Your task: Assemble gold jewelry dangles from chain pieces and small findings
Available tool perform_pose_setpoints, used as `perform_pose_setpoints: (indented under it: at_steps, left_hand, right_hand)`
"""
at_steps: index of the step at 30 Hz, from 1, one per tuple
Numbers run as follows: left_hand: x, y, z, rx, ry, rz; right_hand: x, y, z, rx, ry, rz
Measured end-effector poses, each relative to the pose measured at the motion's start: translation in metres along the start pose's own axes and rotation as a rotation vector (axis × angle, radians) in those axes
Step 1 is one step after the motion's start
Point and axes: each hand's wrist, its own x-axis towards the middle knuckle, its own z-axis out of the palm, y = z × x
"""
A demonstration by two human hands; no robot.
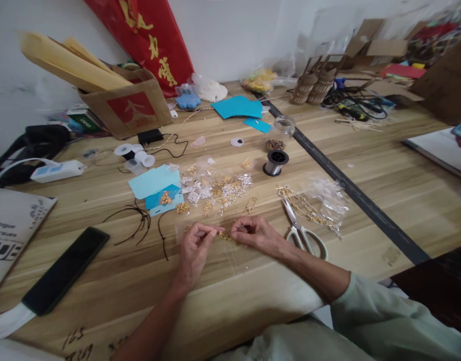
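Note:
Between my two hands, low over the wooden table (140,281), a small gold chain piece (223,235) is stretched. My left hand (196,244) pinches its left end between thumb and fingertips. At its right end my right hand (255,233) has its fingers closed together. Just beyond them lie gold and silver findings (215,190) in small clear bags and loose piles. White-handled scissors (305,239) rest to the right of my right hand, beside gold chains (303,209) and clear plastic bags. Clear film lies under my hands.
A wire spool (276,163) and a glass jar of beads (281,134) stand behind the findings. Blue cards (157,188), black cords (140,215) and a dark phone (67,271) lie left. A paper bag (125,108) and wicker items (313,82) stand at the back.

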Motion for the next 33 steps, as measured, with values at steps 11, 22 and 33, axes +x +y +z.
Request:
perform_pose_setpoints:
  at_steps: [11,22,33]
  left_hand:
    - [0.002,-0.0061,-0.0004,-0.046,0.052,-0.026]
    - [0.002,-0.0053,-0.0009,-0.143,0.004,-0.05]
    - [0.0001,-0.0063,-0.0003,-0.26,-0.232,-0.167]
  right_hand:
    - [0.0,0.0011,-0.0005,-0.055,0.002,0.017]
    - [-0.0003,0.005,-0.0031,-0.146,0.041,-0.046]
    - [-0.0025,0.0085,0.0004,-0.093,0.018,-0.109]
